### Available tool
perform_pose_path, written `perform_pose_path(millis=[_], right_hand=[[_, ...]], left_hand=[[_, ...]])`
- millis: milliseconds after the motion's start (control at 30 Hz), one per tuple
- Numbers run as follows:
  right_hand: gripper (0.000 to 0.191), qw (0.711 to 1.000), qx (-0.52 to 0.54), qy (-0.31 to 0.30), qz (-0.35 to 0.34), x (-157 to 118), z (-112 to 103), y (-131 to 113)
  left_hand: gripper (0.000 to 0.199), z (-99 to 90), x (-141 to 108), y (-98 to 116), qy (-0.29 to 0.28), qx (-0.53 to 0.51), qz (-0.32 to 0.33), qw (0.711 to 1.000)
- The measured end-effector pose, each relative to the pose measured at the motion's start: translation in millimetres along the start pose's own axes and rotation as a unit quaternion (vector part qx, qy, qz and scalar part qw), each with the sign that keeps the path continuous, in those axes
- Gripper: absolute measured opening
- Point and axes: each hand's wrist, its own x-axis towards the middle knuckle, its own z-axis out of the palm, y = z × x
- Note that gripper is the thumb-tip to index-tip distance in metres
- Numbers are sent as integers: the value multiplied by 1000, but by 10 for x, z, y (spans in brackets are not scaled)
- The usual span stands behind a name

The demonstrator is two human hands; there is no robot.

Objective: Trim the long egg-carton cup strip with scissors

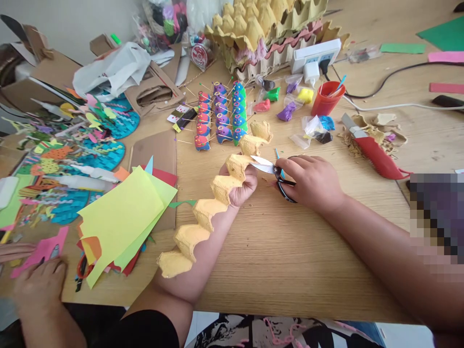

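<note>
A long yellow strip of egg carton (201, 212) slants across the middle of the head view, above the table. My left hand (244, 187) is closed around it from beneath, near its upper part; some fingers are hidden behind the cups. In my right hand (313, 181) is a pair of scissors (278, 173) with black handles. Their blades are parted and reach the strip's edge just above my left hand. Beyond the strip stand painted egg-carton caterpillars, one red and blue (203, 121), one purple and blue (222, 116), one green and blue (239, 111), with pins stuck in them.
Yellow and green paper sheets (123, 208) lie at the left, beside another person's hand (39, 285). Stacked egg trays (250, 29), a power strip (315, 53) and a red cup (327, 99) stand at the back. A red-handled cutter (380, 154) lies at the right among carton scraps.
</note>
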Motion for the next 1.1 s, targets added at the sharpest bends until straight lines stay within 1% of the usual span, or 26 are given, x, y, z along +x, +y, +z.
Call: perform_pose_path(millis=[100,233,367,433,533,700,767,867,933,1100], right_hand=[[30,1000,-3,13,-14,5,5,2],[35,1000,-4,5,-25,3,4,-1],[35,999,-19,1,-30,3,7,10],[35,999,-30,3,-30,7,8,19],[34,999,-42,0,-16,15,2,26],[34,1000,-29,-6,4,22,-22,31],[35,999,-31,-10,3,23,-32,38],[37,999,-45,-13,2,26,-49,50],[38,999,-50,-16,1,28,-60,59],[39,999,-47,-17,5,31,-79,66]], left_hand=[[31,16,-17,2,-5,-9,14,1000],[32,63,-45,0,13,-31,-27,999],[21,85,-56,-5,23,-16,-30,999],[18,64,-48,-4,15,-8,-37,999],[18,0,-26,0,2,0,-60,998],[23,-81,5,-4,-4,13,-53,998],[24,-90,13,-8,-10,12,-66,998],[26,-96,21,-12,-36,8,-91,995],[25,-96,22,-13,-43,17,-89,995],[17,-86,20,-17,-8,43,-61,997]])
